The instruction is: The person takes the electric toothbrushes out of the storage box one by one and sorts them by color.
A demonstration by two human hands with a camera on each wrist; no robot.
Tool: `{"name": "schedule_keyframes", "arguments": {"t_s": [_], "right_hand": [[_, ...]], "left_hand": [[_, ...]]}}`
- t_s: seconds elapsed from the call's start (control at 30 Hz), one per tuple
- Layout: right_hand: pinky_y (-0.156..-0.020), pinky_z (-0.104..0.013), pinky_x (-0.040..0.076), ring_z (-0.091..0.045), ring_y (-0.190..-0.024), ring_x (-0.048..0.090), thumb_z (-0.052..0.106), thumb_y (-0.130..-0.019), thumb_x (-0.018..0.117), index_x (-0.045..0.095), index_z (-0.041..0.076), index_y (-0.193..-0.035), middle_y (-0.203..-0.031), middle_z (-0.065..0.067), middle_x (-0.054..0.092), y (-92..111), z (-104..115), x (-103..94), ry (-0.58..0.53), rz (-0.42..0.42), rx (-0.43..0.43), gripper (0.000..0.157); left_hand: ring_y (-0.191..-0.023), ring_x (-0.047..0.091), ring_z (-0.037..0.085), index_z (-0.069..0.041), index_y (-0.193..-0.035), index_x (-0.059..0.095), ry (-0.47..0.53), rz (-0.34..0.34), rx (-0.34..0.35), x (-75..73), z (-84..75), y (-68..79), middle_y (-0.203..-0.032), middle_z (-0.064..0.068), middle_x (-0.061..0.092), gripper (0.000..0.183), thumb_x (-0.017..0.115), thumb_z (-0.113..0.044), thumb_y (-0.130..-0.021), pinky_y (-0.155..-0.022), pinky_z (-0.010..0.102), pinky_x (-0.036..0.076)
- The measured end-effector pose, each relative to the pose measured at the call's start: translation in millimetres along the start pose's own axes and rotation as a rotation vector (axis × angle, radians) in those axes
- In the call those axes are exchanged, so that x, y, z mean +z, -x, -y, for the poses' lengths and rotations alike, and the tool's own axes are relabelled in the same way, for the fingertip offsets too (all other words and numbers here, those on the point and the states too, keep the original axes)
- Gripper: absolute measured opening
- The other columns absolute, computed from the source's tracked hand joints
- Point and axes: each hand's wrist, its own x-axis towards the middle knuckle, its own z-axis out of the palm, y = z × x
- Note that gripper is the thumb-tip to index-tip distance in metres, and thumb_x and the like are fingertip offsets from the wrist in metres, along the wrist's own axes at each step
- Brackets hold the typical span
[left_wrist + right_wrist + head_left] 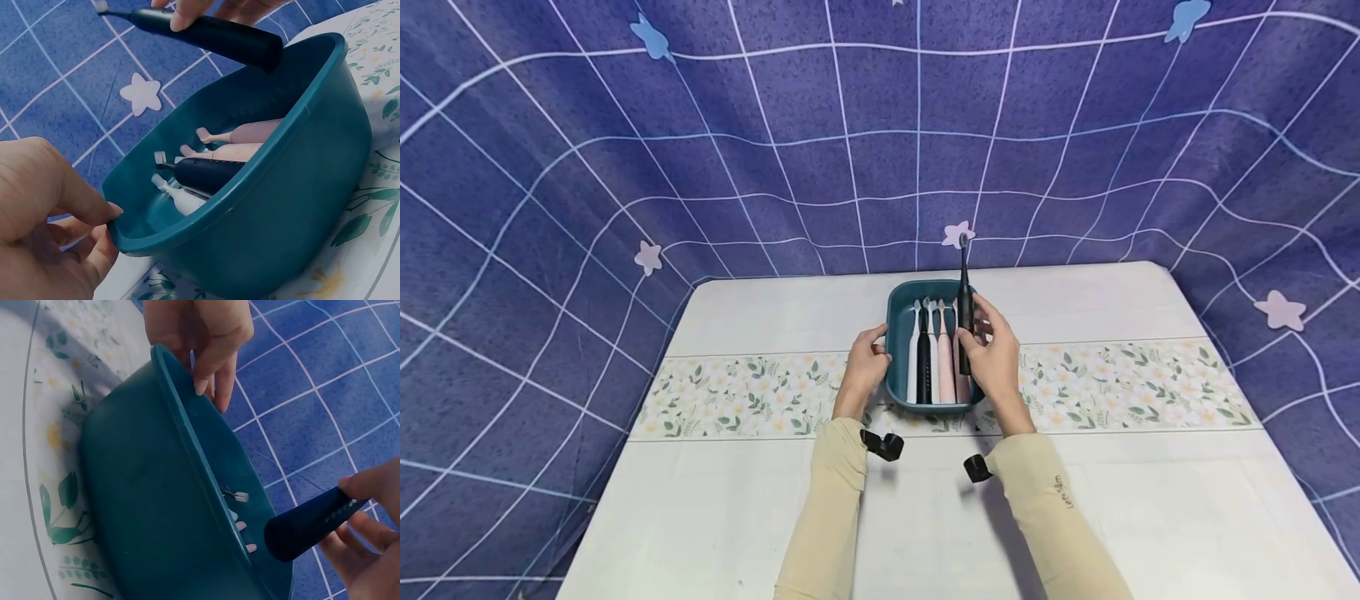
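A teal plastic basin (pixel 898 385) stands on the table with several electric toothbrushes lying side by side in it. Among them are a white toothbrush (pixel 913 367), a black toothbrush (pixel 925 367) and a pink toothbrush (pixel 946 367). My left hand (pixel 867 367) pinches the basin's left rim between thumb and fingers. Over the basin's right side, my right hand (pixel 994 350) holds another black electric toothbrush (pixel 212 37) by its handle, brush head pointing away from me. In the right wrist view the base of this black handle (pixel 306 528) overlaps the basin's rim.
The white table (pixel 737 500) has a floral band (pixel 752 396) running across it under the basin. Behind and at both sides hangs a blue curtain (pixel 805 100) with white grid lines and stars. Small black devices (pixel 891 447) are strapped at both wrists.
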Motion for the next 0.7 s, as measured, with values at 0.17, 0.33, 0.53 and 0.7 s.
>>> {"name": "schedule_keyframes", "arguments": {"t_s": [0.17,0.33,0.53,0.7], "right_hand": [[-0.084,-0.038,0.052,-0.03,-0.101,0.063,0.002,-0.085,0.068,0.054,0.022,-0.137,-0.116,-0.013,0.063,-6.8,-0.1,-3.9,-0.082,-0.04,-0.027,0.057],[-0.086,-0.042,0.051,-0.032,-0.103,0.061,0.0,-0.085,0.067,0.053,0.016,-0.137,-0.118,-0.018,0.062,-13.6,6.9,-9.3,-0.122,-0.088,-0.038,0.056],[-0.087,-0.039,0.051,-0.034,-0.104,0.059,-0.006,-0.085,0.063,0.051,0.004,-0.137,-0.12,-0.023,0.059,-13.5,29.5,-20.5,-0.146,-0.123,-0.058,0.054],[-0.088,-0.034,0.051,-0.034,-0.104,0.059,-0.007,-0.085,0.062,0.051,0.003,-0.136,-0.12,-0.023,0.058,-14.5,25.6,-25.5,-0.17,-0.166,-0.088,0.053]], "left_hand": [[-0.089,0.046,0.018,-0.01,-0.141,0.049,-0.015,-0.005,0.006,0.8,-0.2,0.1,-0.127,0.011,0.05,0.059,0.051,0.008,-0.084,-0.075,0.031,0.038],[-0.09,0.047,0.019,-0.01,-0.14,0.05,-0.021,-0.014,0.0,0.3,-0.5,0.2,-0.124,0.01,0.051,0.06,0.052,0.008,-0.083,-0.076,0.03,0.039],[-0.09,0.047,0.018,-0.009,-0.139,0.051,-0.022,-0.029,0.012,0.0,-0.6,-1.3,-0.121,0.01,0.052,0.06,0.052,0.009,-0.082,-0.077,0.03,0.039],[-0.09,0.048,0.018,-0.01,-0.14,0.051,-0.028,-0.022,0.01,1.6,1.1,-1.3,-0.123,0.01,0.052,0.06,0.052,0.008,-0.082,-0.076,0.03,0.039]]}}
